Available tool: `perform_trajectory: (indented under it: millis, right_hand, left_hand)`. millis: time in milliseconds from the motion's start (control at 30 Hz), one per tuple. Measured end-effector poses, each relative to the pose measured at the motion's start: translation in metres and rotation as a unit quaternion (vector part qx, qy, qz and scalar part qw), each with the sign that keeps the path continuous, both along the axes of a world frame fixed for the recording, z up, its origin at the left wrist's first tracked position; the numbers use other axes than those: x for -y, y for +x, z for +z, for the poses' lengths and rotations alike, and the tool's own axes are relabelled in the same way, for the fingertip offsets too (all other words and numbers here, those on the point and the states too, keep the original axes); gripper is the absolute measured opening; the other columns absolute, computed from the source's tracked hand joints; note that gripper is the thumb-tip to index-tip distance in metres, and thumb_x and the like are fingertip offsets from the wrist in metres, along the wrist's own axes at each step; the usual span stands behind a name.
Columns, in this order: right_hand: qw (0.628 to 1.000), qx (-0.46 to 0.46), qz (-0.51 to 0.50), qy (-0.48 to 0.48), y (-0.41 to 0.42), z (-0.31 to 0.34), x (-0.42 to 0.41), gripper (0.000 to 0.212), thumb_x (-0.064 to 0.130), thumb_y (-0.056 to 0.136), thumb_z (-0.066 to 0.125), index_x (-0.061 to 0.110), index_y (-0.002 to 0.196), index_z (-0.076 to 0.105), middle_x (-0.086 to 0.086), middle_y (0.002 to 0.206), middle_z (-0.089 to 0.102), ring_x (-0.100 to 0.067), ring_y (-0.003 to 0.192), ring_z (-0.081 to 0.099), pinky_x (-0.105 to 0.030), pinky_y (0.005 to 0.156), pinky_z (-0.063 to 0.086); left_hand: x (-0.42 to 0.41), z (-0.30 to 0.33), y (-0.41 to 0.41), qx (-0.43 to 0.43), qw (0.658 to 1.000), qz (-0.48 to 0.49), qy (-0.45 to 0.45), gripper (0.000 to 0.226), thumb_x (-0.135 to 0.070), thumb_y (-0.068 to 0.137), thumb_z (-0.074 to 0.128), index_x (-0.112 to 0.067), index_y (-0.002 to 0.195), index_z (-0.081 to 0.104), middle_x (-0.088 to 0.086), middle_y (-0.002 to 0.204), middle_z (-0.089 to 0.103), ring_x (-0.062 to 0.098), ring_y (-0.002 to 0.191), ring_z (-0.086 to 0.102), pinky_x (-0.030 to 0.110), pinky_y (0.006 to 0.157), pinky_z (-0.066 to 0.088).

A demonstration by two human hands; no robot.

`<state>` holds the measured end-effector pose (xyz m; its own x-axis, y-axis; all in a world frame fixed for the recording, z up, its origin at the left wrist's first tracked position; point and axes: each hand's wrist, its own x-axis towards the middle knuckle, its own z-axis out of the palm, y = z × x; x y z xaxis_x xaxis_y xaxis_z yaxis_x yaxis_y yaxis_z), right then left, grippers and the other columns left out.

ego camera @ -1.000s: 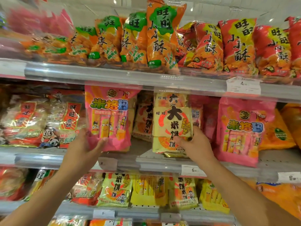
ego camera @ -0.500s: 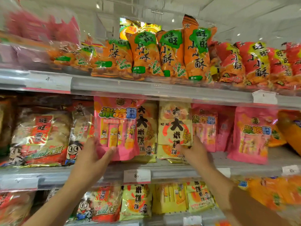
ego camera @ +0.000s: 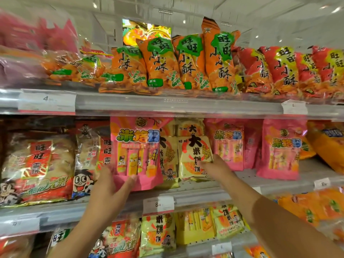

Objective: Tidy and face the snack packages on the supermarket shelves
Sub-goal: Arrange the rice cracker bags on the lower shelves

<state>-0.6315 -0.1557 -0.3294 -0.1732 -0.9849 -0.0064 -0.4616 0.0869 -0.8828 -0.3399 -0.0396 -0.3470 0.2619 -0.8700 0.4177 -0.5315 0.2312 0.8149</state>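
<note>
While my left hand (ego camera: 113, 185) grips the pink snack bag (ego camera: 136, 153) upright, thumb pinching its front, my right hand (ego camera: 214, 167) holds the yellow cracker pack (ego camera: 193, 157) just above, squaring both forward.

Left hand (ego camera: 109, 187): bare, no glove; no ring is seen; the outline is a little blurred.
Left forearm (ego camera: 81, 229): bare all the way to the lower edge of the picture; no sleeve and no watch or band on the part that shows.
Right hand (ego camera: 216, 167): bare, no glove; no ring is seen on the back of the hand.
Right forearm (ego camera: 279, 220): bare to the lower right corner of the picture; no sleeve and no watch or band on the part that shows.
Clothing: none of it comes into the view.
</note>
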Motion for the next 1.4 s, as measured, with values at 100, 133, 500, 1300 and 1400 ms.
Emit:
perform_trajectory:
  millis: [100, 133, 500, 1300, 1400]
  right_hand:
    - [0.997, -0.063, -0.026, -0.033, 0.004, -0.002, -0.007, 0.061, 0.042, 0.087, 0.067, 0.011, 0.134, 0.045, -0.007, 0.122, 0.063, -0.024, 0.105, 0.060, -0.029, 0.079, 0.050]
    - [0.993, -0.095, -0.041, -0.048, 0.007, -0.001, -0.013, 0.058, 0.041, 0.087, 0.067, 0.011, 0.132, 0.047, -0.006, 0.118, 0.065, -0.022, 0.096, 0.062, -0.024, 0.068, 0.046]
    - [0.982, 0.068, 0.102, -0.146, 0.048, -0.007, -0.099, 0.077, 0.081, 0.059, 0.066, 0.049, 0.125, 0.043, 0.030, 0.120, 0.051, 0.013, 0.106, 0.051, -0.016, 0.084, 0.046]
    - [0.980, 0.053, 0.052, -0.184, -0.178, -0.031, 0.002, 0.029, 0.012, 0.082, 0.075, 0.027, 0.100, 0.059, 0.020, 0.083, 0.058, 0.010, 0.073, 0.058, -0.007, 0.067, 0.045]
    - [0.981, 0.029, 0.053, -0.182, -0.173, -0.033, 0.011, 0.032, 0.012, 0.084, 0.072, 0.017, 0.114, 0.063, 0.016, 0.090, 0.062, 0.000, 0.084, 0.061, -0.025, 0.084, 0.052]
  left_hand:
    - [0.000, 0.000, 0.003, -0.006, 1.000, -0.002, -0.007, 0.063, -0.047, 0.083, 0.065, -0.010, 0.130, 0.043, 0.005, 0.072, 0.063, 0.016, 0.066, 0.063, 0.028, 0.056, 0.047]
    - [0.000, 0.001, 0.004, -0.011, 1.000, -0.005, -0.007, 0.063, -0.048, 0.082, 0.065, -0.011, 0.129, 0.042, 0.005, 0.072, 0.063, 0.016, 0.066, 0.062, 0.028, 0.056, 0.046]
    - [0.005, -0.002, -0.050, -0.012, 0.995, -0.093, -0.038, 0.045, -0.043, 0.082, 0.072, -0.025, 0.102, 0.036, 0.000, 0.070, 0.063, -0.002, 0.064, 0.064, 0.019, 0.047, 0.046]
    - [0.057, -0.001, -0.288, 0.001, 0.997, -0.067, -0.041, 0.037, -0.029, 0.082, 0.074, -0.042, 0.103, 0.045, -0.014, 0.097, 0.063, 0.000, 0.083, 0.062, 0.024, 0.069, 0.051]
    - [0.057, -0.005, -0.291, 0.078, 0.995, -0.045, -0.046, 0.034, -0.027, 0.086, 0.070, -0.030, 0.114, 0.049, -0.018, 0.100, 0.057, 0.003, 0.091, 0.059, 0.027, 0.075, 0.051]
